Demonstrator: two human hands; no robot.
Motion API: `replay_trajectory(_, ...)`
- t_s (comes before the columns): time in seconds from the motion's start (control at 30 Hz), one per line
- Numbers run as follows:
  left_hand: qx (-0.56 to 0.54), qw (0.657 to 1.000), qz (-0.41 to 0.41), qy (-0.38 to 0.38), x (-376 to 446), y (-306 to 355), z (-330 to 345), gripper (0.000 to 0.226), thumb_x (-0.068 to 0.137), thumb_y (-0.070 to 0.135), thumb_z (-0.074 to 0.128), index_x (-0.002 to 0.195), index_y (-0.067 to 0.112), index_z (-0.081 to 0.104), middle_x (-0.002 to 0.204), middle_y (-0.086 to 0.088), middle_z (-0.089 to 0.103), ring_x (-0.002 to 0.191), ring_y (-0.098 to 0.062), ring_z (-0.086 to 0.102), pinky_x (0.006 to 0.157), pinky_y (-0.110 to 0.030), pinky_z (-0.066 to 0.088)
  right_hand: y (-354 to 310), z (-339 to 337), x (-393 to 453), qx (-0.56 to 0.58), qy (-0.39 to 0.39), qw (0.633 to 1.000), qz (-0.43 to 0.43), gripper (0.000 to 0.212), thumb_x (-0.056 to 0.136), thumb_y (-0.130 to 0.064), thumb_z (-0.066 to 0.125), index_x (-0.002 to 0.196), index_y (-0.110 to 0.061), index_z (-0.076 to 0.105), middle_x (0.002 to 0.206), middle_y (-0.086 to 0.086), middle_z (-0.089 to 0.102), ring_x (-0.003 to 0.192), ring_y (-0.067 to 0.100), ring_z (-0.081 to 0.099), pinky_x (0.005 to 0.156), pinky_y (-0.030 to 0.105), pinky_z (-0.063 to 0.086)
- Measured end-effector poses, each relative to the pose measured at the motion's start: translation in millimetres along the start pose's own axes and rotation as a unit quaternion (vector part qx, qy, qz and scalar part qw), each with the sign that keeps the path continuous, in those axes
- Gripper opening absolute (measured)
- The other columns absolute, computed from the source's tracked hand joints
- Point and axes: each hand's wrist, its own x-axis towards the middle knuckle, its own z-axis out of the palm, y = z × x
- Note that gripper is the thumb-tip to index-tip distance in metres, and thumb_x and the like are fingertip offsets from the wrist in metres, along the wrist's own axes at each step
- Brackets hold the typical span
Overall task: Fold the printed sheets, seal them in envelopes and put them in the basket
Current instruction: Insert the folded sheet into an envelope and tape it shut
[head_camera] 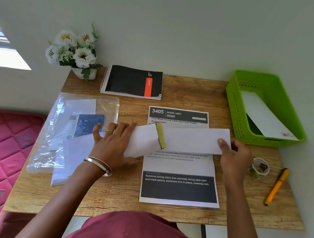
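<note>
Both hands hold a white envelope point(181, 140) over the printed sheet point(179, 184) on the counter point(186, 90): left hand point(114, 143) pressing flat-fingered, right hand point(233, 156) pinching its end. Another envelope lies in the green basket point(235, 101).

Both hands are holding a long white paper envelope point(189, 141) with a yellow-green tape strip above a printed white sheet point(179, 182) lying on the wooden bench point(176, 91). The left hand point(114, 143) is lying flat on its left end, while the right hand point(233, 156) is pinching its right end. A green perforated plastic basket point(235, 101) is sitting at the bench's far right with a white envelope inside.
</note>
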Motion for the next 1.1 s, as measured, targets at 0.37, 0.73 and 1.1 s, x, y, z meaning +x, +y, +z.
replay_trajectory(0.37, -0.023, 0.999, -0.021, -0.022, 3, 1, -4, 0.106, 0.062, 0.062, 0.068, 0.144, 0.024, 0.013, 0.144, 0.000, 0.030, 0.133, -0.027, 0.023, 0.107, -0.060, 0.004, -26, -28, -15, 0.210, 0.059, 0.975, -0.038, 0.019, 0.093, -0.010, 0.058, 0.111, -0.007, 0.057, 0.090, 0.001, 0.064, 0.063, 0.004, 0.065, 0.042, 0.018, 0.049)
replay_trajectory(0.73, -0.041, 0.999, -0.015, -0.032, 4, 0, -9, 0.110, 0.060, 0.065, 0.067, 0.145, 0.024, 0.011, 0.142, -0.001, 0.031, 0.133, -0.026, 0.023, 0.109, -0.061, 0.001, -18, -28, -19, 0.196, -0.039, 0.980, -0.018, 0.018, 0.090, -0.012, 0.061, 0.107, -0.005, 0.060, 0.093, 0.004, 0.067, 0.059, 0.013, 0.067, 0.045, 0.024, 0.054)
replay_trajectory(1.1, -0.032, 0.999, 0.005, -0.024, 3, 9, -7, 0.115, 0.048, 0.077, 0.039, 0.145, 0.024, 0.011, 0.136, 0.000, 0.035, 0.130, -0.024, 0.027, 0.106, -0.060, -0.001, -26, -25, -9, 0.192, -0.119, 0.973, -0.040, 0.022, 0.090, -0.013, 0.062, 0.111, -0.009, 0.062, 0.088, 0.005, 0.068, 0.047, 0.003, 0.051, 0.040, 0.018, 0.040)
